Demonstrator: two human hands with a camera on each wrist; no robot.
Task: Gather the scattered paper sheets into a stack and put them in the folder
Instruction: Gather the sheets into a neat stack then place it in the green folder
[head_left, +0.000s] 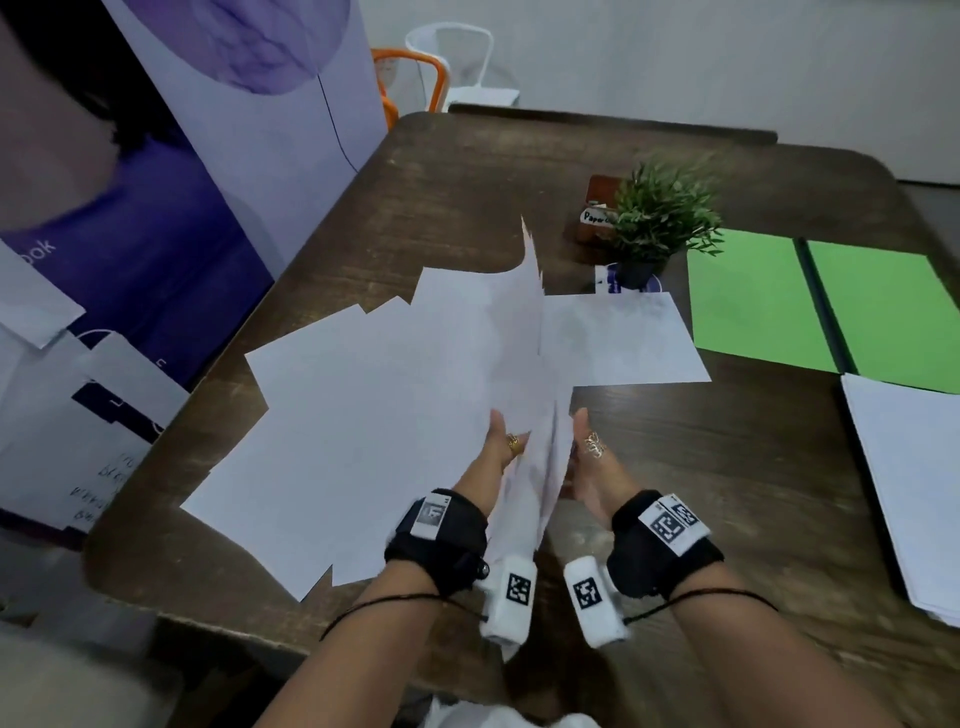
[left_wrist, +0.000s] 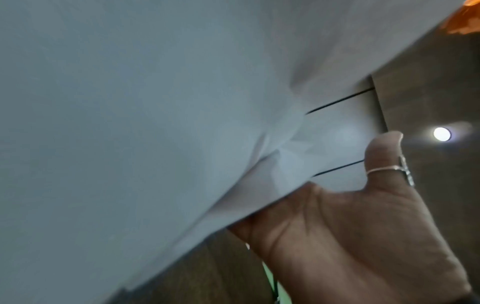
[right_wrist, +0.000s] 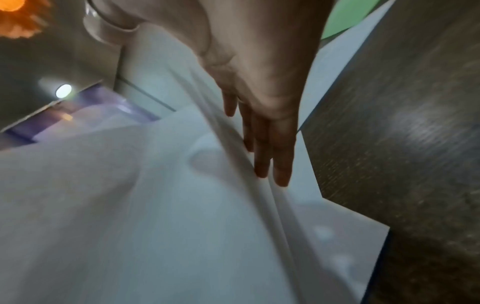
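Note:
I hold a bundle of white sheets (head_left: 519, 338) on edge above the dark wooden table (head_left: 727, 467), squeezed between my two palms. My left hand (head_left: 498, 441) presses its left face and my right hand (head_left: 587, 457) its right face, thumbs pointing up. Straight fingers (right_wrist: 262, 148) lie flat along the sheets (right_wrist: 155, 205) in the right wrist view. The left wrist view is mostly filled by paper (left_wrist: 130, 123), with an open palm (left_wrist: 350, 236) beneath its edge. Several loose sheets (head_left: 337, 426) lie fanned out at the left, and one sheet (head_left: 623, 338) lies ahead. The green folder (head_left: 753, 301) lies open at the right.
A small potted plant (head_left: 660, 218) and a brown box with a label (head_left: 597, 208) stand beyond the single sheet. A separate paper stack (head_left: 914, 493) lies at the right edge. Purple banners and white bags (head_left: 104, 415) stand left of the table. Chairs (head_left: 415, 73) are at the far side.

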